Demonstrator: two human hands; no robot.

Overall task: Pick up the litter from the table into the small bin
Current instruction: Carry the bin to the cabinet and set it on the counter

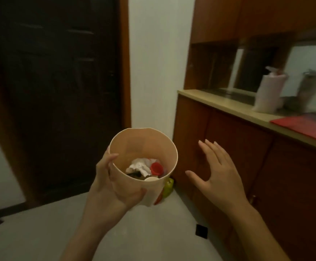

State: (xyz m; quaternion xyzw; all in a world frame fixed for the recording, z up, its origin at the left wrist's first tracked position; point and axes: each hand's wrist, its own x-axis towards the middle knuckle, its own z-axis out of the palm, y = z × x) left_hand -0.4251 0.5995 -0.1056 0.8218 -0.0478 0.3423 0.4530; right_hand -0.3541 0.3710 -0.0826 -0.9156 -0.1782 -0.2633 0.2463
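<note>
Dim, warm-tinted room light; the dark door (55, 87) at upper left swallows nearly all detail. Motion blur smears the upper right, where the pale container (268, 91) on the counter (228, 104) looks soft. Wide-angle bending curves the door frame (124, 61) and edges.

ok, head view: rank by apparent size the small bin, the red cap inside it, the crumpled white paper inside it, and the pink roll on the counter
1. small bin, though nearness to the camera inflates it
2. pink roll, farther off, so its real size is unsure
3. crumpled white paper
4. red cap
</note>
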